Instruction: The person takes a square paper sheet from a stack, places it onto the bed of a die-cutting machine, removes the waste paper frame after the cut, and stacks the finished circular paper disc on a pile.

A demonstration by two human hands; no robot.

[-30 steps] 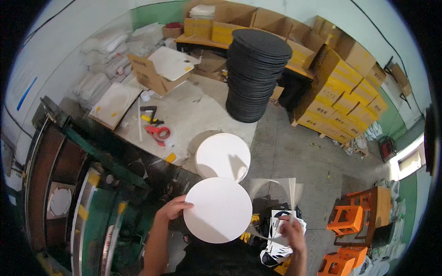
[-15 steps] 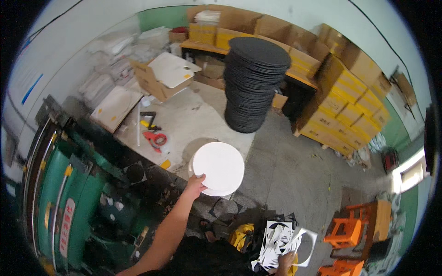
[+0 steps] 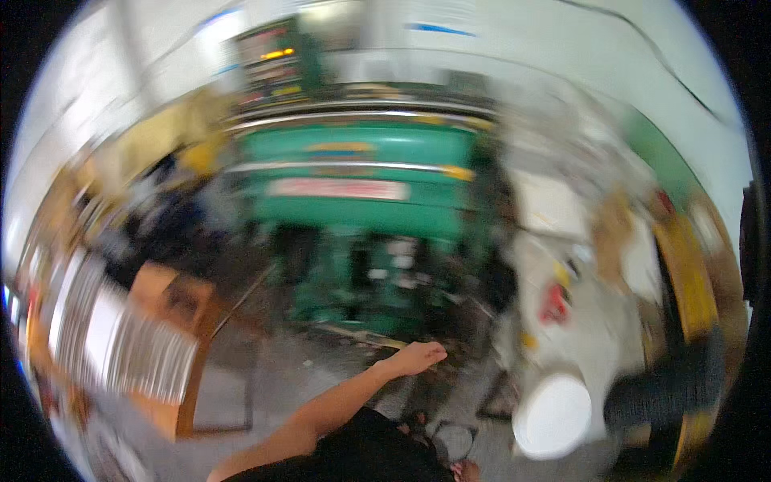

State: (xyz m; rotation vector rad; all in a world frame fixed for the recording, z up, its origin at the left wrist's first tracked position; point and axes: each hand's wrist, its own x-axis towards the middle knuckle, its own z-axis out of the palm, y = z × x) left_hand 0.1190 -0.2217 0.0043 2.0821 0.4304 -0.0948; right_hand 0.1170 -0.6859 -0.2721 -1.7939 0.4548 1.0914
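Note:
My left hand (image 3: 414,359) hangs in front of the green machine (image 3: 361,213), apart from it. Its fingers look loosely curled together, with nothing visible in them. Only a small blurred part of my right hand (image 3: 464,471) shows at the lower edge, so its fingers and anything in them cannot be made out. A thin ring-like outline (image 3: 454,439) lies just above it, too blurred to name. To the right, a stack of white round discs (image 3: 552,415) rests at the near end of a pale worktop (image 3: 562,353), away from both hands.
At left, upright white sheets (image 3: 136,345) stand on an orange-brown wooden table (image 3: 186,402). A red tape dispenser (image 3: 554,304) lies on the worktop. The tall black disc stack (image 3: 671,390) stands at right, beside yellow-and-brown boxes (image 3: 687,273).
The view has swung left to the green machine, with strong blur. My left hand has let go of the white discs, which now sit at right. The white cut-out sheet by my right hand no longer shows.

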